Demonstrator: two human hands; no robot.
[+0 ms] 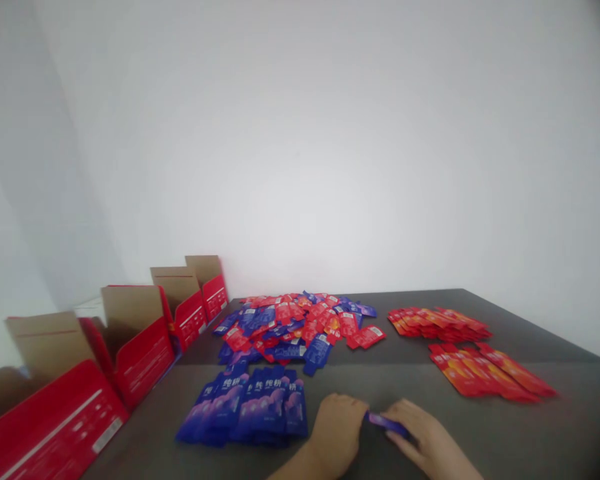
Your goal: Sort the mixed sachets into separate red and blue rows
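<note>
Between my hands, low over the front of the table, is a blue-purple sachet [391, 425] seen nearly edge-on. My right hand [425, 437] pinches it at its right end. My left hand [337, 427] is curled closed at its other end, its fingertips mostly hidden behind the knuckles. Just left of my left hand lie overlapping blue sachets [260, 407] with purple round shapes and white lettering, fronts up. A mixed heap of red and blue sachets [300, 327] is spread farther back.
Several red open-topped cardboard boxes [145, 363] with brown flaps stand in a row along the left. Two groups of red-orange sachets lie at the right, a back pile [437, 323] and a front row [490, 373]. The dark table [555, 440] meets a white wall [300, 167].
</note>
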